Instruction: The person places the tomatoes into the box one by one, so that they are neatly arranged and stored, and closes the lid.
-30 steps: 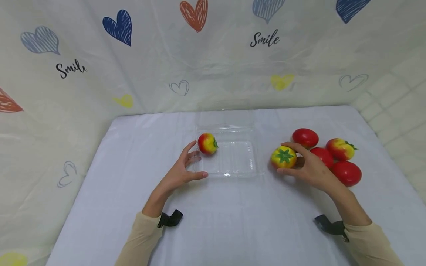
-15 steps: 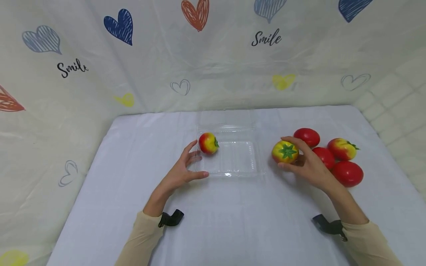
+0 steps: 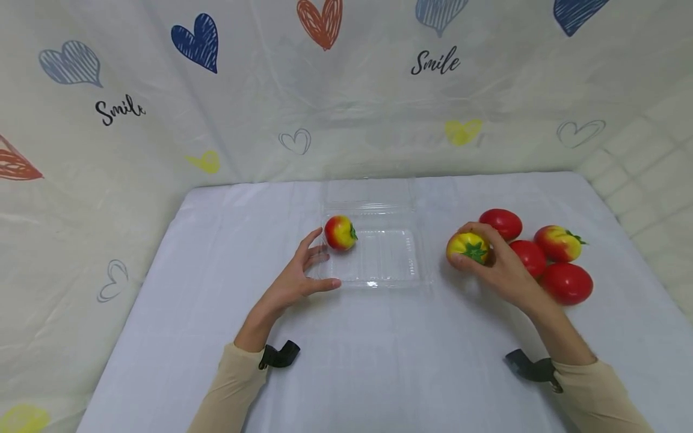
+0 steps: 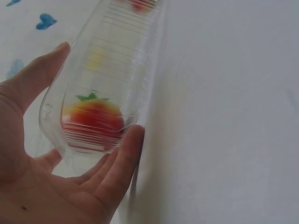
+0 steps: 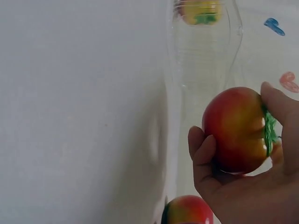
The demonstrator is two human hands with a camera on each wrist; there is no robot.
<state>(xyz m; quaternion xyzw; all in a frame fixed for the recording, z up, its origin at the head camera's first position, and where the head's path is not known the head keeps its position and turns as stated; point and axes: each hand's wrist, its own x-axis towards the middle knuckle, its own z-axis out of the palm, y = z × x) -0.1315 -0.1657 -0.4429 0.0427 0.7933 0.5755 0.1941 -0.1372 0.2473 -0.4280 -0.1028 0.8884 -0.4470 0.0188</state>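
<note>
In the head view my right hand [image 3: 498, 264] holds a red-and-yellow tomato [image 3: 467, 245] with a green star-shaped calyx, thumb and fingers curled round its sides. The right wrist view shows this tomato [image 5: 236, 130] off the cloth. My left hand [image 3: 292, 279] spans the left end of a clear plastic container [image 3: 384, 258], its thumb at the front edge and its fingers along the side. Through the container wall in the left wrist view, a tomato [image 4: 93, 121] shows beside the fingers. That tomato [image 3: 340, 233] lies in the container's back left part.
Right of my right hand lie several more tomatoes: a red-and-yellow one [image 3: 559, 243] and smooth red ones, such as the front one [image 3: 566, 283]. The container's clear lid [image 3: 368, 191] is folded back toward the heart-patterned curtain [image 3: 357, 90]. A white cloth [image 3: 368, 361] covers the table.
My right hand has turned the tomato, so its calyx faces more to the front right, and has shifted it slightly. The left hand stays at the container. The head view has drifted a little.
</note>
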